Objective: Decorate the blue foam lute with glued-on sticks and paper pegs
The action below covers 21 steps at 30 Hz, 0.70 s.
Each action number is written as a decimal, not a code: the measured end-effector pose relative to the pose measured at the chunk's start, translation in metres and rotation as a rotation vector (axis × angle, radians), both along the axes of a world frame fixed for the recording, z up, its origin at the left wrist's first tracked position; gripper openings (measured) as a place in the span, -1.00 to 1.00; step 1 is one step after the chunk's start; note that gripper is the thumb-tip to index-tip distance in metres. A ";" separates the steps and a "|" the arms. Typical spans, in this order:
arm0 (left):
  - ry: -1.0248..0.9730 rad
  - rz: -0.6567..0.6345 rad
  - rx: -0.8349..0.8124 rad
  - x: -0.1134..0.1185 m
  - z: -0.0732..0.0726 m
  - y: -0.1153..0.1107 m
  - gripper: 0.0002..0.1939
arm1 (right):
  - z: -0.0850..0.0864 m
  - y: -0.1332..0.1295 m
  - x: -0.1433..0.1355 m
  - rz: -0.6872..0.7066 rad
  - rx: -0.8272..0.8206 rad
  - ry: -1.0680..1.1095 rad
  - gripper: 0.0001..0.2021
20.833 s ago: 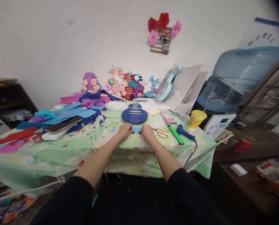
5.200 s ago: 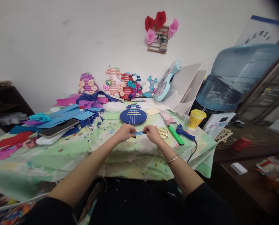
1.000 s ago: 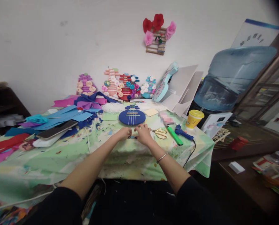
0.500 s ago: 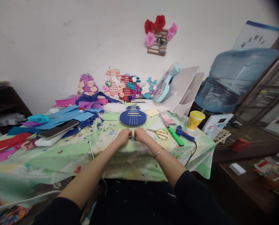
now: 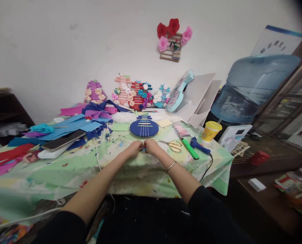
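Observation:
My left hand (image 5: 135, 149) and my right hand (image 5: 152, 147) meet over the table's near side, fingers closed in a pinch. Between them shows a small blue piece (image 5: 143, 149) with dark spots, mostly hidden by the fingers. Just beyond lies a dark blue round lute model (image 5: 135, 129) with pale strings and coloured strips across its neck. Gold-handled scissors (image 5: 175, 147) rest to the right of my right hand. Farther right are a green-handled cutter (image 5: 190, 149) and a blue glue gun (image 5: 199, 145) with a black cord.
Blue and purple cloth pieces (image 5: 64, 127) and a phone (image 5: 64, 140) lie at the left. Several flower-trimmed lute models (image 5: 137, 99) lean on the wall. A yellow cup (image 5: 212, 131) stands at the right, before a large water bottle (image 5: 252, 88). A white cable (image 5: 97, 154) crosses the tablecloth.
My hands have come slightly closer together around the small blue piece. The view has shifted very slightly; the things on the table have stayed put.

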<state>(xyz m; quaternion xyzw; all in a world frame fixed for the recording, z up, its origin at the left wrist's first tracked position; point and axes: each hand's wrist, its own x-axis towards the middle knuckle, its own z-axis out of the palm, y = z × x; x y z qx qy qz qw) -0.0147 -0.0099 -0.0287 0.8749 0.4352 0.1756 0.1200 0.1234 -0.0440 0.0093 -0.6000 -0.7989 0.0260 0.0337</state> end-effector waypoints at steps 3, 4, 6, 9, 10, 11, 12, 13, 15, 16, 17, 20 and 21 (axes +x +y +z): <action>0.012 0.010 0.020 0.000 0.000 0.000 -0.81 | 0.000 -0.003 0.000 -0.020 0.021 -0.007 -0.81; 0.013 0.014 0.031 0.000 0.000 -0.001 -0.82 | 0.000 -0.005 0.000 -0.026 0.033 -0.008 -0.82; 0.014 0.018 0.054 0.000 0.000 -0.002 -0.83 | 0.000 -0.010 -0.001 -0.039 0.063 -0.010 -0.82; 0.026 0.032 0.077 0.000 0.001 -0.004 -0.83 | 0.002 -0.019 -0.005 -0.071 0.110 -0.012 -0.79; 0.031 0.038 0.082 0.000 0.003 -0.004 -0.83 | 0.003 -0.022 -0.006 -0.085 0.123 -0.013 -0.77; 0.037 0.042 0.086 0.000 0.006 -0.005 -0.82 | 0.005 -0.025 -0.008 -0.099 0.135 -0.013 -0.76; 0.042 0.043 0.090 -0.001 0.009 -0.005 -0.80 | 0.006 -0.027 -0.009 -0.116 0.144 -0.011 -0.75; 0.045 0.042 0.094 -0.001 0.013 -0.005 -0.79 | 0.007 -0.029 -0.010 -0.132 0.151 -0.009 -0.74; 0.046 0.032 0.105 -0.001 0.024 -0.005 -0.76 | 0.010 -0.032 -0.011 -0.151 0.161 0.002 -0.73; 0.044 0.027 0.109 -0.001 0.030 -0.005 -0.76 | 0.011 -0.033 -0.011 -0.149 0.164 0.011 -0.73; 0.039 0.025 0.110 -0.001 0.037 -0.005 -0.78 | 0.013 -0.033 -0.011 -0.142 0.164 0.022 -0.74; 0.011 0.027 0.109 0.001 0.057 -0.005 -0.80 | 0.016 -0.031 -0.009 -0.117 0.164 0.075 -0.80; -0.004 0.028 0.110 0.002 0.063 -0.006 -0.80 | 0.016 -0.030 -0.008 -0.119 0.169 0.100 -0.83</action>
